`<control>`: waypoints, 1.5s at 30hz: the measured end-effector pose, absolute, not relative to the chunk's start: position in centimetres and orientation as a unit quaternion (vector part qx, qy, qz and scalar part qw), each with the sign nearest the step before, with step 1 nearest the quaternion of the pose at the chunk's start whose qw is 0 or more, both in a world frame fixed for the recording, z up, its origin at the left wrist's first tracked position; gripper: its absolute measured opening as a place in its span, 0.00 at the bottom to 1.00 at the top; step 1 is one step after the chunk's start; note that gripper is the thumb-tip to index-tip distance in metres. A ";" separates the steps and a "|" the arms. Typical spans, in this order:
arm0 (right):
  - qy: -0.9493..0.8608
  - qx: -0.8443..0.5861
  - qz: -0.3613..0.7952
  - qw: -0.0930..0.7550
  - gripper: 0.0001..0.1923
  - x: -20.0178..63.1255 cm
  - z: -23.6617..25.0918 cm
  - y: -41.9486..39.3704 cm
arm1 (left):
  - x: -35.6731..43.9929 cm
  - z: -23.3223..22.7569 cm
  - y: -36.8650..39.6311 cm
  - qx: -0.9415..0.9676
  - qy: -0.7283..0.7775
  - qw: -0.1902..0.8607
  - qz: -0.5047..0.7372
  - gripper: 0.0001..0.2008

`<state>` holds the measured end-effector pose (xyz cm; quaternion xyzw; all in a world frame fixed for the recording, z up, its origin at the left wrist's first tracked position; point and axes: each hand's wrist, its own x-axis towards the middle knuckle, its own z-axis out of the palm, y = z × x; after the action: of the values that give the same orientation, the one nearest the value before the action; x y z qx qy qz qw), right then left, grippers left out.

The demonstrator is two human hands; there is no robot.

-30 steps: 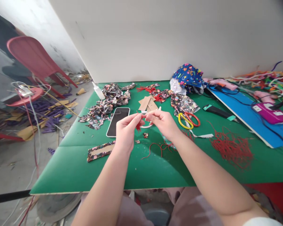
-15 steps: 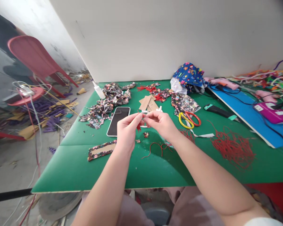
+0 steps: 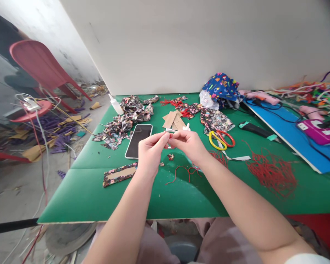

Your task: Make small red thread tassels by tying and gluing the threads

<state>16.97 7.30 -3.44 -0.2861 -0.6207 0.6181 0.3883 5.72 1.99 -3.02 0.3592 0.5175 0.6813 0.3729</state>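
My left hand and my right hand meet above the middle of the green table. Thumbs and fingers of both are pinched together on red string, which the fingertips almost wholly cover. Below them lie a small scrap of floral fabric and a loose length of red string. A phone rests beside my left hand, with a strip of cardboard edged in floral fabric nearer me. Right of my right hand are scissors with yellow and red handles.
Floral fabric scraps, a white bottle and cardboard pieces lie farther back. To the right are tangled red string, a utility knife, a blue board and pink glue guns. A red chair stands at left.
Red strands that hung below my left fingertips are now hidden behind the fingers. Both hands keep their pinch in nearly the same place, and the view has shifted slightly.
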 end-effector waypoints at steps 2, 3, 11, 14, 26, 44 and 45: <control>-0.633 -0.282 0.612 0.381 0.12 17.0 -3.4 7.3 | 5.7 -3.0 2.0 0.350 0.515 0.370 0.690 0.05; -0.640 -0.280 0.610 0.373 0.12 17.1 -3.5 7.3 | 5.6 -3.0 2.0 0.344 0.515 0.369 0.693 0.05; -0.668 -0.270 0.600 0.347 0.13 17.3 -3.5 7.5 | 5.4 -3.2 2.1 0.345 0.516 0.374 0.690 0.06; -0.681 -0.273 0.588 0.340 0.13 17.4 -3.4 7.6 | 5.3 -3.2 2.1 0.356 0.512 0.371 0.688 0.05; -0.662 -0.271 0.571 0.402 0.09 18.2 -3.4 8.4 | 5.4 -2.7 1.6 0.509 0.599 0.325 0.525 0.09; -0.617 -0.315 0.572 0.438 0.09 17.6 -3.7 8.0 | 6.1 -3.4 1.8 0.532 0.589 0.355 0.494 0.11; -0.615 -0.317 0.572 0.440 0.09 17.6 -3.7 8.0 | 6.1 -3.3 1.8 0.529 0.588 0.357 0.497 0.11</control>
<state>17.61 7.97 -3.69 -0.3172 -0.6155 0.5716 0.4402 6.08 1.80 -3.35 0.5294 0.5876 0.4968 0.3573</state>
